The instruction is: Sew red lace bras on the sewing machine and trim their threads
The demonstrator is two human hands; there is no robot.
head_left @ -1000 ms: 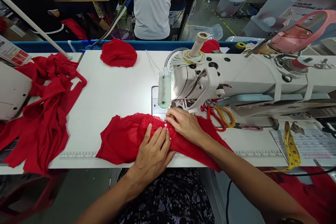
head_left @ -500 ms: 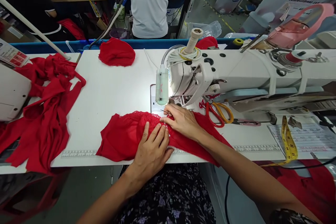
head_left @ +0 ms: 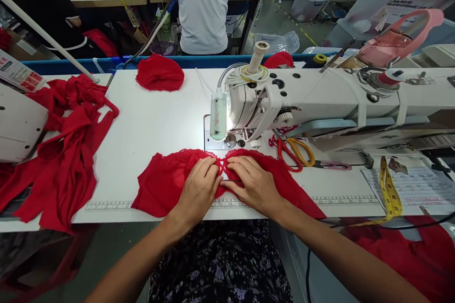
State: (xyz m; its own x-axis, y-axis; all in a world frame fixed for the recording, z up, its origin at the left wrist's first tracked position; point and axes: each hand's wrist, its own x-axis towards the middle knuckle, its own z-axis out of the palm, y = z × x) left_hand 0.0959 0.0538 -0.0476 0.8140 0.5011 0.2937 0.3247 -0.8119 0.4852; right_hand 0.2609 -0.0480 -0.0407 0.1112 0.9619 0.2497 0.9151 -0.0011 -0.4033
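Left hand (head_left: 198, 188) and right hand (head_left: 256, 183) should smooth the red cloth (head_left: 158, 182) by the crisscross (head_left: 222, 166); I can't tell if they pinch.

White table (head_left: 149, 123), red lace garment (head_left: 163, 182), red cloth piece (head_left: 159, 73), sewing machine (head_left: 316, 90), scissors (head_left: 312, 154)

The person wears a black garment (head_left: 220, 265) scattered with small lavender and whitish floral marks (skirt or dress, I cannot tell). The left hand (head_left: 199, 184) and right hand (head_left: 256, 187) are bare, like both forearms (head_left: 145, 258).
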